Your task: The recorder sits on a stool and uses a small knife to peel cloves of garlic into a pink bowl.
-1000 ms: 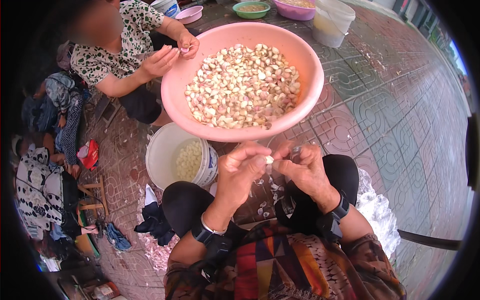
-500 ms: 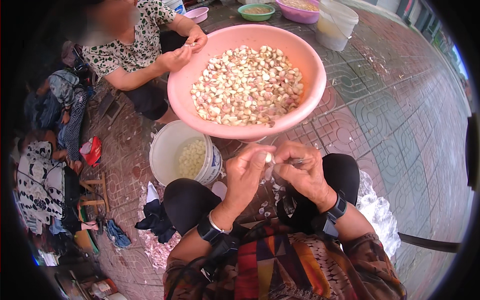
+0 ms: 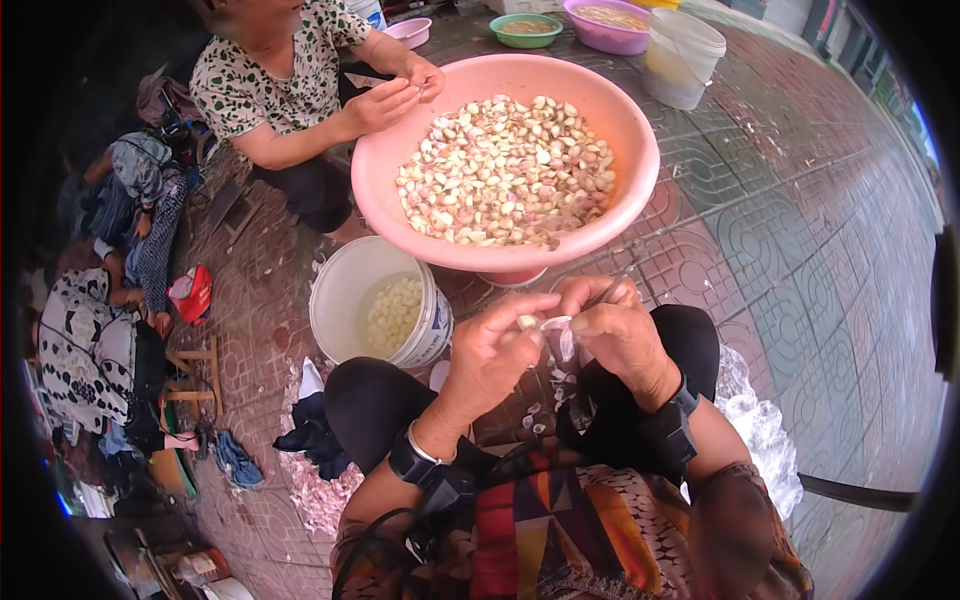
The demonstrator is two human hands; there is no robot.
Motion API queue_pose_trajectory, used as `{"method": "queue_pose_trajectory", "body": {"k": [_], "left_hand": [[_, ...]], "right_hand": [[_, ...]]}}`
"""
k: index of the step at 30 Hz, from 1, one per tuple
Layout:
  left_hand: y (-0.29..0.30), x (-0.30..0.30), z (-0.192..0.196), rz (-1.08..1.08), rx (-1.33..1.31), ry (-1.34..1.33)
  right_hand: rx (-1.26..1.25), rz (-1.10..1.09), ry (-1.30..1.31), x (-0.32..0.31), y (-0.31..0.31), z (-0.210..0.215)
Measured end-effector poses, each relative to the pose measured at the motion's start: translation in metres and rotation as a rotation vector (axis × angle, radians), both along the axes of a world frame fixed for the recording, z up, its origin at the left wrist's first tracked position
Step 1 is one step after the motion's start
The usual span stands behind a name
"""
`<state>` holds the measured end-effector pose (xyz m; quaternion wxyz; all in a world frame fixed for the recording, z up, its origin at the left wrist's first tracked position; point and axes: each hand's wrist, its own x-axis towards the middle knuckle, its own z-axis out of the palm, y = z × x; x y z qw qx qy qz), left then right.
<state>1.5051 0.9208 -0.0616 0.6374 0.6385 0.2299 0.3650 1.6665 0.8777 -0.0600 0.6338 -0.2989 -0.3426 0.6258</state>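
Between the thumb and fingers of my left hand (image 3: 490, 345) is a pale garlic clove (image 3: 527, 322). My right hand (image 3: 625, 335) is closed beside it, almost touching. A thin dark metal tool, seemingly a small knife (image 3: 612, 289), sticks up from the right fingers, its tip hidden. A strip of whitish-purple garlic skin (image 3: 566, 343) hangs at the right fingertips. Beyond both hands stands a large pink basin (image 3: 385, 215) heaped with unpeeled and partly peeled garlic cloves (image 3: 510, 170). To the left of my knees, a white bucket (image 3: 328, 305) contains peeled cloves (image 3: 393, 315).
A co-worker (image 3: 290, 90) at the far left works with both hands over the basin's rim. Small green (image 3: 525, 38) and purple (image 3: 605, 38) basins and a white pail (image 3: 683, 65) stand behind. Garlic skins (image 3: 318, 490) lie on the left, clear plastic (image 3: 755, 440) on the right.
A strip of skin now hangs loose between my hands, away from the clove. My right hand has turned, and its thin tool now points upward. The view has shifted slightly.
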Motion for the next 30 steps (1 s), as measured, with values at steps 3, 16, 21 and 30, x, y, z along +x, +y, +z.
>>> {"method": "queue_pose_trajectory", "body": {"k": [3,16,21,30], "left_hand": [[0.003,-0.007,0.001,-0.001,-0.097,-0.118],[0.074,-0.124,-0.052,0.997,-0.104,0.175],[0.063,-0.114,-0.045,0.817,-0.145,0.012],[0.032,-0.054,0.002,0.092,-0.571,-0.324]], "right_hand": [[0.080,-0.003,0.003,0.004,0.000,0.004],[0.125,-0.193,-1.309,0.002,-0.016,0.009],[0.056,-0.058,-1.246,-0.002,-0.014,0.017],[0.155,-0.125,-0.604,-0.007,0.003,0.007]]}}
